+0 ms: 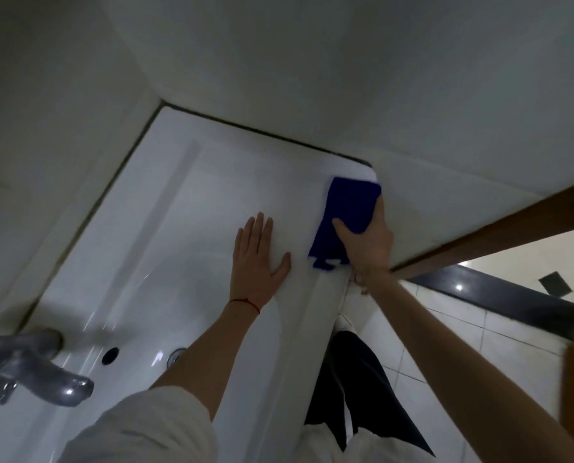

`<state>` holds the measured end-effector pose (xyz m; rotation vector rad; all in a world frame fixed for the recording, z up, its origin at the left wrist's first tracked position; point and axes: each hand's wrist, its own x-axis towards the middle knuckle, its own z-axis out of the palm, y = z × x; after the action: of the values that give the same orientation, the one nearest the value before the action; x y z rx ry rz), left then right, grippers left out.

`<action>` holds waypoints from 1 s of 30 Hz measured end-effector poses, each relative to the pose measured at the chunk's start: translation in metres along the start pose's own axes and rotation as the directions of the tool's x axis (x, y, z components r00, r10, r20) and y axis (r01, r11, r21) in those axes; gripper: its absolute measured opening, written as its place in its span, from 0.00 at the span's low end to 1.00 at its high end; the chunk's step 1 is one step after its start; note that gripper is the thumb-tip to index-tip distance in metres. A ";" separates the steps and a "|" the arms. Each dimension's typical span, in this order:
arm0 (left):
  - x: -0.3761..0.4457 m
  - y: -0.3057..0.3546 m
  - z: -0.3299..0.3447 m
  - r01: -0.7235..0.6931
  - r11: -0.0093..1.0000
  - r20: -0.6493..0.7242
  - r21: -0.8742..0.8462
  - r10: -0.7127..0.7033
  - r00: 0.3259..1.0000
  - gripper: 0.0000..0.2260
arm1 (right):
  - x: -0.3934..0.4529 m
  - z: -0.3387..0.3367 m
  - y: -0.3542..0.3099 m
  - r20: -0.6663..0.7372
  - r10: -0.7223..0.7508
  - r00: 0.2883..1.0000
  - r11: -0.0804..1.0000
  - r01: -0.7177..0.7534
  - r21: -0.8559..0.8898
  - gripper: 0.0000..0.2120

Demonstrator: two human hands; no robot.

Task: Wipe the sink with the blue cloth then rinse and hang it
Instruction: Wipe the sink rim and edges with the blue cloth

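Right hand presses the blue cloth flat on the sink's ledge, at the corner against the wall; its grip is closed on the cloth, thumb on top and fingers along the far edge. Left hand lies flat on the ledge just beside the cloth, fingers spread, holding nothing, a red string at its wrist. Tap stands at lower left, near the overflow hole and drain.
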<state>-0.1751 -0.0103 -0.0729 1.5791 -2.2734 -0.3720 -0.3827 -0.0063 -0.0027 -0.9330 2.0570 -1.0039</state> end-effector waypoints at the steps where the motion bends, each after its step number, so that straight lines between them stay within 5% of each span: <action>1: 0.000 0.000 0.000 0.001 1.000 0.000 0.000 -0.001 1.000 0.32 | 0.013 -0.002 -0.004 0.001 0.011 1.000 1.000 -0.011 0.005 0.42; 30: 0.000 0.000 0.001 0.006 0.999 0.004 0.034 -0.006 1.000 0.31 | 0.027 -0.005 -0.001 0.044 0.020 0.999 0.998 -0.017 -0.065 0.44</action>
<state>-0.1757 -0.0097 -0.0743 1.6035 -2.2899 -0.3403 -0.4008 -0.0268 -0.0062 -0.9594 2.0673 -0.9040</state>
